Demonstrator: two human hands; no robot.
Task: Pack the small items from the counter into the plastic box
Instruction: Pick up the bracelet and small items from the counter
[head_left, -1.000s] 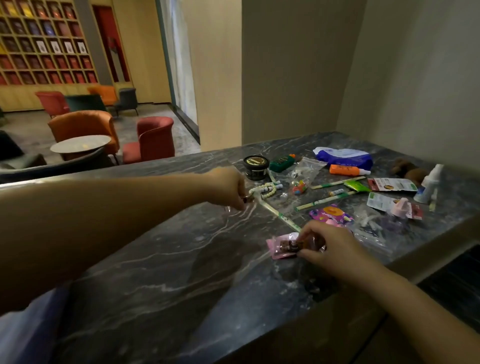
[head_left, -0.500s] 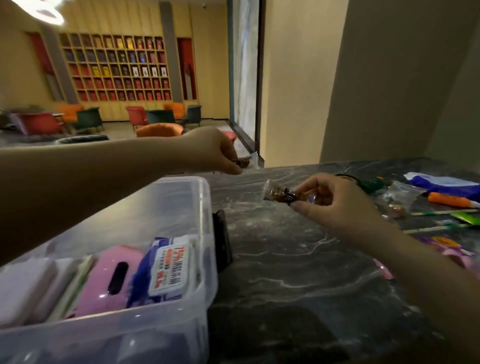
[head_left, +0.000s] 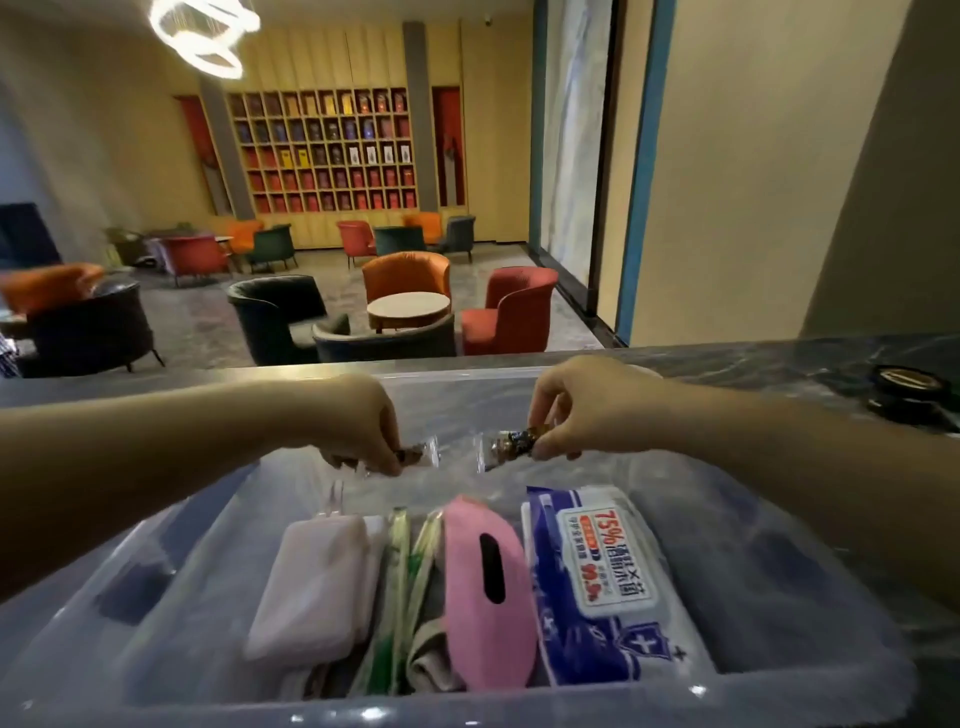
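Note:
The clear plastic box (head_left: 779, 691) fills the lower part of the view on the dark marble counter (head_left: 779, 364). Inside lie a white pouch (head_left: 311, 582), green-wrapped sticks (head_left: 400, 571), a pink case (head_left: 488, 587) and a blue-and-white wet-wipe pack (head_left: 608, 582). My left hand (head_left: 358, 421) pinches a small clear-wrapped brown sweet (head_left: 418, 456) over the box's far half. My right hand (head_left: 587, 405) pinches a second wrapped sweet (head_left: 504, 446) beside it, also above the box.
A black round tin (head_left: 909, 387) sits on the counter at the far right. Beyond the counter's far edge is a lounge with armchairs and a round table (head_left: 408, 306). A beige wall rises at the right.
Both hands carried their wrapped sweets leftward from the counter to above the open box. The view swung left, so the scattered items on the counter's right left the frame.

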